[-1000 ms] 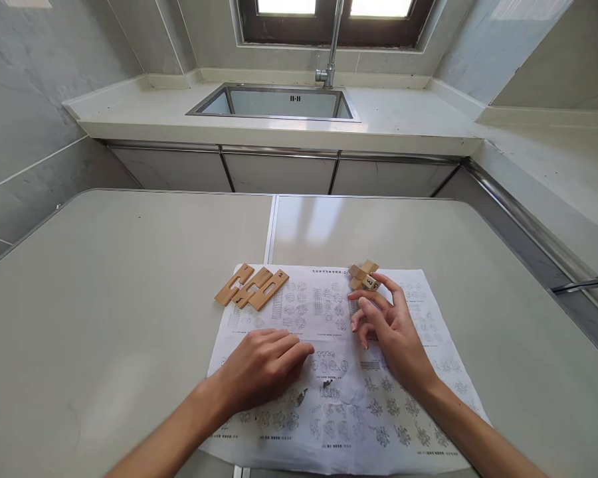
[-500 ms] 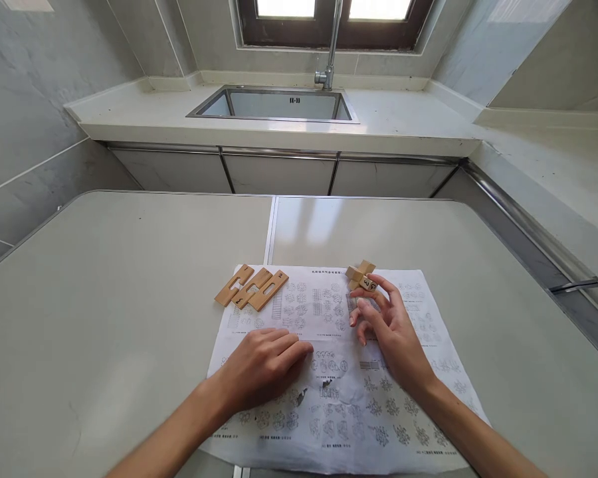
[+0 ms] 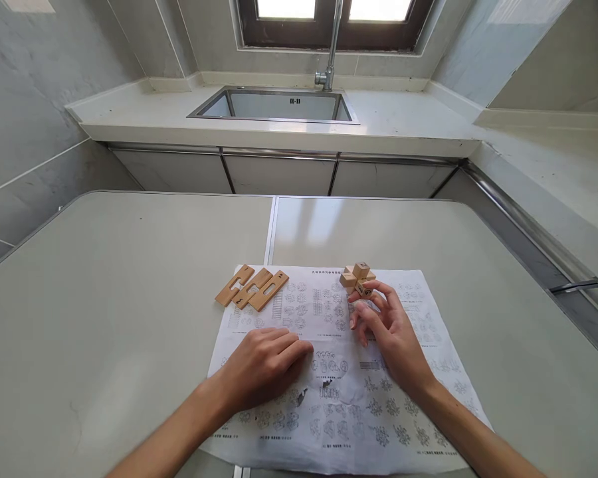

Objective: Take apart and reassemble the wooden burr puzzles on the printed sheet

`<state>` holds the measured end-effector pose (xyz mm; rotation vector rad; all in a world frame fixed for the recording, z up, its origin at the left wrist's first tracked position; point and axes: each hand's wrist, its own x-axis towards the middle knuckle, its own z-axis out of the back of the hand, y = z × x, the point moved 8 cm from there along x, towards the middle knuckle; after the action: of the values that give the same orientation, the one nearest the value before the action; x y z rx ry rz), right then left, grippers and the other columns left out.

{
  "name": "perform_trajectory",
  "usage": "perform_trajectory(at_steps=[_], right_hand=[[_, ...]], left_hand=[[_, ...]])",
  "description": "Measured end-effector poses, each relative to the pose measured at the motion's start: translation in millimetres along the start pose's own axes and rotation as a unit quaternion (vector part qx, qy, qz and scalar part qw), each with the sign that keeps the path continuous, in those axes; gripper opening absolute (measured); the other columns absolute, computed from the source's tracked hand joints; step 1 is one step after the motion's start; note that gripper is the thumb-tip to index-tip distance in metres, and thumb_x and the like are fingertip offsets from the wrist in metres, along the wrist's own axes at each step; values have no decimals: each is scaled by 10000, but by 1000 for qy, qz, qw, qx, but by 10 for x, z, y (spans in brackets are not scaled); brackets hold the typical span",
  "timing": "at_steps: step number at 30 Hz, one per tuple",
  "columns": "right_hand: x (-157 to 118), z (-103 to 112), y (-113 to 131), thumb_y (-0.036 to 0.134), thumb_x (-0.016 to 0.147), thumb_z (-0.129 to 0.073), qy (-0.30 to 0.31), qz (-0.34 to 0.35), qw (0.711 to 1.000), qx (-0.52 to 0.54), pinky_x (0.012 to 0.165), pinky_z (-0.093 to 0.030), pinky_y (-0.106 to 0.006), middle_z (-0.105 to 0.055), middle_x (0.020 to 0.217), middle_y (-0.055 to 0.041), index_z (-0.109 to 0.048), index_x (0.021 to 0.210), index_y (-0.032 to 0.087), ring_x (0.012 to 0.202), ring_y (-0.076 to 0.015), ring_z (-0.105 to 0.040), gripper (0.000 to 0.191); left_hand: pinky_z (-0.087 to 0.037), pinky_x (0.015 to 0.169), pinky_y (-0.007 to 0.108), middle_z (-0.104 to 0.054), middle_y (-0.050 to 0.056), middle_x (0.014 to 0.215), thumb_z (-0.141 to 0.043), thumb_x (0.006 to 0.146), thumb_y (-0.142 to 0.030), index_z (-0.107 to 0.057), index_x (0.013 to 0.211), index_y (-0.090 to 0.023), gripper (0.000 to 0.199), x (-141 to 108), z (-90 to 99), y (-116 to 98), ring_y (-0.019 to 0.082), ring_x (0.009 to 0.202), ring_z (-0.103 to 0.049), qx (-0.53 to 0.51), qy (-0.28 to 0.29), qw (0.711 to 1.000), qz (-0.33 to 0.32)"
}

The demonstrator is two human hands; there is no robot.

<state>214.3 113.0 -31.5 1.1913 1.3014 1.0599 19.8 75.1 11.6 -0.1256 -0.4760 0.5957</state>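
Head view: wooden block cross (image 3: pixel 349 278) at the printed sheet (image 3: pixel 335 340)'s far edge, probably light, rigid; best held by opposite arms. Right hand (image 3: pixel 393 332) loosely spread, seemingly touching it; left hand (image 3: pixel 268 364)'s grip: cannot tell.

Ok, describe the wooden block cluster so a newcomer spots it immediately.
On the pale table lies a printed white sheet. At its far edge, touched by the right hand, sits the wooden block cluster. Its chunky blocks jut several ways, unlike the three flat wooden pieces at the sheet's far-left corner.
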Motion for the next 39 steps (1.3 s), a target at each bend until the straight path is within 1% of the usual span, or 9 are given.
perform_trajectory(at_steps=[6, 9, 13, 16, 18, 21, 25, 31, 39], right_hand=[[-45, -78, 2, 528, 1028, -628, 48, -2, 999, 9, 552, -490, -252, -670, 926, -14, -588, 1118, 273, 652, -141, -575, 273], [-105, -193, 22, 535, 1035, -615, 109, 9, 994, 29, 535, -463, -252, -656, 848, -9, -585, 1061, 259, 622, -142, -562, 279], [-253, -424, 7, 552, 1037, -613, 230, -1, 970, 74, 533, -426, -245, -634, 772, 3, -566, 1047, 250, 601, -138, -553, 306], [-390, -582, -16, 565, 1052, -582, 316, -23, 942, 109, 549, -403, -242, -610, 728, 17, -538, 1015, 242, 587, -127, -535, 328], [-446, -635, -18, 536, 1070, -568, 343, -32, 930, 124, 566, -397, -237, -594, 722, 28, -514, 984, 243, 594, -117, -535, 311], [-467, -650, -21, 484, 1089, -560, 348, -43, 928, 127, 585, -407, -230, -619, 822, 23, -491, 1052, 258, 627, -106, -574, 239], [-477, -667, -15, 464, 1078, -589, 369, -59, 921, 110, 589, -435, -228, -648, 948, -1, -487, 1182, 274, 658, -108, -622, 240], [-466, -680, 33, 450, 1042, -616, 404, -37, 914, 7, 645, -509, -276, -679, 912, -40, -683, 1103, 227, 714, -161, -627, 241], [-436, -647, -5, 277, 975, -656, 368, 8, 927, -65, 670, -507, -292, -701, 893, -34, -732, 1039, 232, 739, -181, -609, 109]], left_hand=[[-451, 546, 278, -674, -27, 720, -523, 1025, -115, -625, 1029, -197, 131, 1, 27, 22, 142, 592, -621, -17, -19, 1000, 15], [-489, 567, 254, -676, -19, 780, -606, 1025, -201, -591, 1127, -206, 102, -46, 86, 114, 140, 629, -641, -65, -59, 993, 74], [-608, 719, 300, -712, 84, 1119, -784, 931, -436, -528, 1297, -223, 495, -109, 179, 297, 188, 873, -710, -207, -113, 954, 187], [-615, 937, 396, -681, 142, 1369, -841, 834, -576, -501, 1465, -245, 790, -48, 142, 270, 253, 1097, -714, -326, -59, 924, 190], [-593, 1002, 409, -719, 118, 1345, -851, 821, -577, -559, 1449, -252, 765, -5, 110, 212, 272, 1145, -719, -387, -17, 905, 179], [-594, 989, 376, -775, 77, 1242, -896, 798, -463, -633, 1375, -251, 669, 11, 123, 183, 269, 1114, -750, -424, -19, 888, 175], [-591, 1013, 386, -778, 86, 1264, -953, 714, -385, -631, 1374, -252, 747, -18, 159, 171, 283, 1132, -761, -407, -63, 898, 153], [-590, 1052, 475, -718, 175, 1394, -948, 699, -460, -627, 1352, -236, 761, -35, 163, 112, 341, 1242, -726, -390, -81, 909, 127], [-604, 1020, 422, -765, 144, 1317, -956, 688, -466, -636, 1327, -251, 747, -4, 188, 62, 317, 1177, -761, -385, -75, 913, 114]])
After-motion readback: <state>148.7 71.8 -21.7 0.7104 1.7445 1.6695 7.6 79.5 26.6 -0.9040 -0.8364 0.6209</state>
